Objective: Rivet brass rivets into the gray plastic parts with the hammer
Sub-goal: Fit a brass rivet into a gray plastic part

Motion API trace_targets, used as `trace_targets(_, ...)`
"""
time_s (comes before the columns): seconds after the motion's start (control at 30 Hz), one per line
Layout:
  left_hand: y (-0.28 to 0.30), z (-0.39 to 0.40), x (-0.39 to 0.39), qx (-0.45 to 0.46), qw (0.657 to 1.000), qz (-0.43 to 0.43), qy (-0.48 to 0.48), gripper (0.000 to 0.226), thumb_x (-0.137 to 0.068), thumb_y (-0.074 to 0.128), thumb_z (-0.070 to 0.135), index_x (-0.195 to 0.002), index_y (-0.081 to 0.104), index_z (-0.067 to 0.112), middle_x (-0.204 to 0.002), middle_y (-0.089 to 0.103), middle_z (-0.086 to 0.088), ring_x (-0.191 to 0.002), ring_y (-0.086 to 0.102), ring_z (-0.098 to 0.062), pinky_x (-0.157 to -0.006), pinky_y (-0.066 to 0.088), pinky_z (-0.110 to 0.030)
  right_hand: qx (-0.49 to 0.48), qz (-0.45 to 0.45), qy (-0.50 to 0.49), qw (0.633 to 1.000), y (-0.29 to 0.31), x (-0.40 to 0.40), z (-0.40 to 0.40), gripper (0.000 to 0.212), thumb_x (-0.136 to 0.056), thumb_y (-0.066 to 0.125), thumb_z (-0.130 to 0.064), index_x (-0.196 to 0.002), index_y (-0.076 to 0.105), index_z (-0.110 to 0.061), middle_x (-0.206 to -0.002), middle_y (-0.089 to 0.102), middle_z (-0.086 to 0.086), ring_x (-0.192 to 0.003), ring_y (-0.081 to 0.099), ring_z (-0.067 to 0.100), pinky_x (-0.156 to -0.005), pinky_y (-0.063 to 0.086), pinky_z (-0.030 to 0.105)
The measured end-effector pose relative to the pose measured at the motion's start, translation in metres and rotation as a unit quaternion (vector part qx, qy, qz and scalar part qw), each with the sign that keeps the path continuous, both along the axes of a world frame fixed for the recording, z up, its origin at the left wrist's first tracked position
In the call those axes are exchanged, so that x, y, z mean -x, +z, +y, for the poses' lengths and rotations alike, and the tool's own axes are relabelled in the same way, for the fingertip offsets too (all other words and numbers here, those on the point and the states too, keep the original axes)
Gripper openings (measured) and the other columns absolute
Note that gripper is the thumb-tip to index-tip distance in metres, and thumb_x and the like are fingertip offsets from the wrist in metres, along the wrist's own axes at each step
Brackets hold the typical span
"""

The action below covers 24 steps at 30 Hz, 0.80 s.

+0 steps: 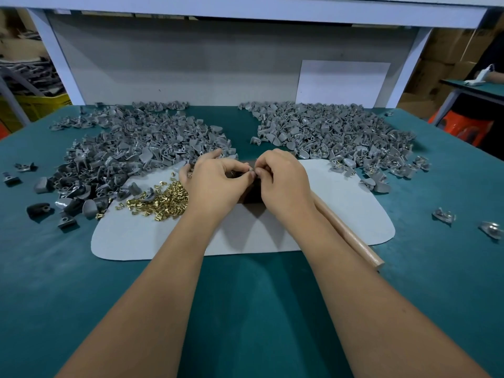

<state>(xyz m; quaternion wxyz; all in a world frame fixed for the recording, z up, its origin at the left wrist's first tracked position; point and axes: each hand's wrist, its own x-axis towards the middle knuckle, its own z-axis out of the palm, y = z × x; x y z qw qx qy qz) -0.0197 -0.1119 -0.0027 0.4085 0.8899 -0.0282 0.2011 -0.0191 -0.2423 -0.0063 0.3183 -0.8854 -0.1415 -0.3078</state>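
My left hand [215,181] and my right hand [283,178] meet over the middle of the pale grey mat [341,214]. Their fingertips pinch one small gray plastic part [252,171] between them; whether a rivet sits in it I cannot tell. A dark block [252,197] lies under the hands, mostly hidden. Loose brass rivets [161,200] lie in a heap on the mat just left of my left wrist. The hammer's wooden handle [351,236] lies on the mat under my right forearm; its head is hidden.
A large pile of gray parts [131,154] covers the green table at the back left. Another pile [335,132], some showing brass, lies at the back right. Stray parts [443,214] lie at the far right. A white back panel [191,64] closes the bench.
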Motion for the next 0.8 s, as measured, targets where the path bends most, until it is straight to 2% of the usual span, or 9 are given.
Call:
trace_targets(0.13,0.000,0.001,0.000,0.025,1.000,0.006,-0.009,0.007,-0.082,0.075,0.038,-0.089,0.076,0.040,-0.088,0.052,0.033,-0.136,0.038,-0.005,-0.113,0.008,-0.039,-0.013,0.009,0.001,1.000,-0.001,-0.001,-0.001,0.009,-0.082,0.059,0.002,-0.078,0.063,-0.004,-0.084,0.062,0.006,-0.086,0.053,0.023,-0.074,0.036,0.026)
trace_targets(0.2,0.000,0.002,0.000,0.062,0.997,0.016,-0.036,0.010,-0.083,0.076,0.035,-0.084,0.071,0.044,-0.091,0.058,0.032,-0.136,0.038,-0.005,-0.115,0.009,-0.038,-0.076,0.035,0.007,0.996,0.000,0.000,-0.002,0.014,-0.085,0.056,0.002,-0.083,0.067,-0.006,-0.085,0.064,0.002,-0.088,0.055,0.019,-0.077,0.038,0.022)
trace_targets(0.3,-0.002,0.005,0.000,0.126,0.988,0.027,-0.085,0.019,-0.085,0.074,0.027,-0.078,0.068,0.044,-0.102,0.067,0.022,-0.137,0.039,-0.009,-0.119,0.017,-0.049,-0.206,0.084,0.004,0.975,0.004,0.004,-0.004,0.022,-0.093,0.049,-0.005,-0.095,0.070,-0.014,-0.088,0.065,-0.005,-0.089,0.059,0.012,-0.081,0.043,0.021)
trace_targets(0.37,-0.003,0.005,0.000,0.135,0.986,0.028,-0.089,0.020,-0.087,0.073,0.026,-0.077,0.068,0.043,-0.103,0.067,0.024,-0.137,0.038,-0.007,-0.118,0.019,-0.051,-0.253,0.103,0.001,0.962,0.006,0.005,-0.006,0.024,-0.096,0.048,-0.009,-0.096,0.069,-0.020,-0.085,0.065,-0.007,-0.083,0.058,0.006,-0.079,0.045,0.021)
trace_targets(0.43,-0.003,0.006,0.000,0.133,0.987,0.028,-0.089,0.021,-0.088,0.071,0.026,-0.076,0.068,0.043,-0.100,0.065,0.027,-0.137,0.038,-0.005,-0.118,0.018,-0.051,-0.263,0.109,0.004,0.958,0.008,0.006,-0.007,0.024,-0.096,0.049,-0.010,-0.098,0.069,-0.020,-0.085,0.066,-0.007,-0.080,0.057,0.003,-0.078,0.045,0.018)
trace_targets(0.57,-0.002,0.008,-0.002,0.135,0.986,0.034,-0.095,0.022,-0.090,0.070,0.026,-0.076,0.068,0.043,-0.105,0.067,0.025,-0.138,0.037,-0.006,-0.118,0.018,-0.052,-0.249,0.117,0.009,0.961,0.011,0.008,-0.006,0.023,-0.095,0.050,-0.008,-0.100,0.071,-0.017,-0.088,0.067,-0.008,-0.086,0.059,0.004,-0.078,0.043,0.013)
trace_targets(0.8,-0.004,0.008,-0.003,0.145,0.984,0.036,-0.095,0.023,-0.091,0.069,0.025,-0.075,0.068,0.042,-0.105,0.066,0.025,-0.139,0.036,-0.006,-0.119,0.018,-0.052,-0.220,0.113,0.011,0.969,0.011,0.009,-0.004,0.021,-0.092,0.053,-0.008,-0.098,0.072,-0.017,-0.088,0.065,-0.014,-0.089,0.060,0.005,-0.084,0.047,0.019)
